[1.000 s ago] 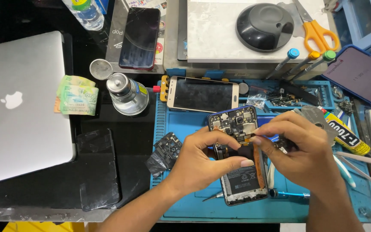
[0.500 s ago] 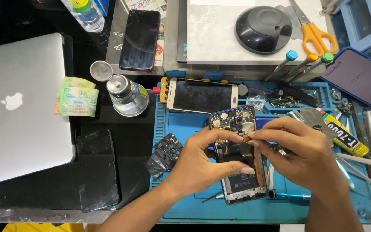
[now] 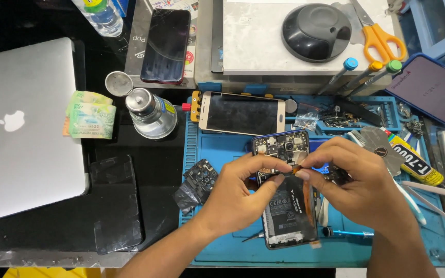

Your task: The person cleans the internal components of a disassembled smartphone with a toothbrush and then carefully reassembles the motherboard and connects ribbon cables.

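Workpiece: opened dark smartphone with its back cover off (image 3: 289,206), lying flat on the blue silicone repair mat (image 3: 222,154), directly beneath both hands. Its black battery and exposed circuit board face upward. By appearance the chassis is rigid and light, but the board and connectors are fragile; it is best handled by the frame edges only, never by the board face.

Left hand (image 3: 243,193): fingers curled, thumb and forefinger closed in a pinch at the phone's upper middle. Right hand (image 3: 359,183): matching pinch, fingertips meeting those of the left hand. Between the two pinches sits a small orange-brown flex strip (image 3: 295,171), only partly visible. Such a strip is judged thin, soft and easily creased or torn; hold it by its free end with light pressure, with no sharp bend.

Whether each hand grips the strip itself or merely presses on it cannot be told.

Surroundings of the grip:
- Just beyond the fingertips: gold-framed smartphone with dark screen (image 3: 242,113).
- Left of the left hand: small black plastic cover piece (image 3: 199,180).
- Right of the right hand: yellow-and-black adhesive tube (image 3: 413,162).
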